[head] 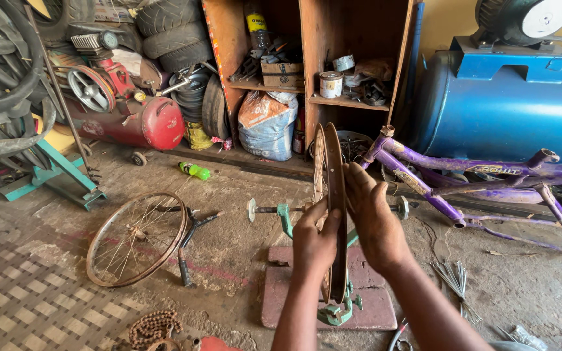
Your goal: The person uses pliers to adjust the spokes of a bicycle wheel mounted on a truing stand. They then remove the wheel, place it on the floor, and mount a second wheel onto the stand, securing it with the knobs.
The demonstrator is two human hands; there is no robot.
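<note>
Nearest the camera, the left hand (315, 240) has its grip closed around the near edge of a rusty brown wheel rim (335, 195), thumb on one side and fingers wrapped over the other. The right hand (373, 218) lies flat against the rim's right flank with its fingers stretched upward, not curled around anything. The rim stands upright, edge-on to the camera, seated in a green truing stand (334, 311) that rests on a reddish slab (372, 296) on the concrete floor (242, 240).

Just right of the forearm, a bundle of loose spokes (455, 278) lies on the floor. Down to the left sits a rusty chain (153, 327). A little farther left, a second spoked wheel (136, 237) leans tilted on a dark stand, well apart from the hands.

Beyond it, a small green bottle (195, 171) lies on its side. To the right, a purple bicycle frame (469, 179) lies in front of a big blue tank (502, 110).

At the back, a red compressor (144, 120) stands left of a wooden shelf (352, 101). A white round tin (331, 84) with a dark band sits on the shelf, with a yellow-labelled bottle (255, 26) higher up, and a white and orange sack (267, 123) slumps beneath.
</note>
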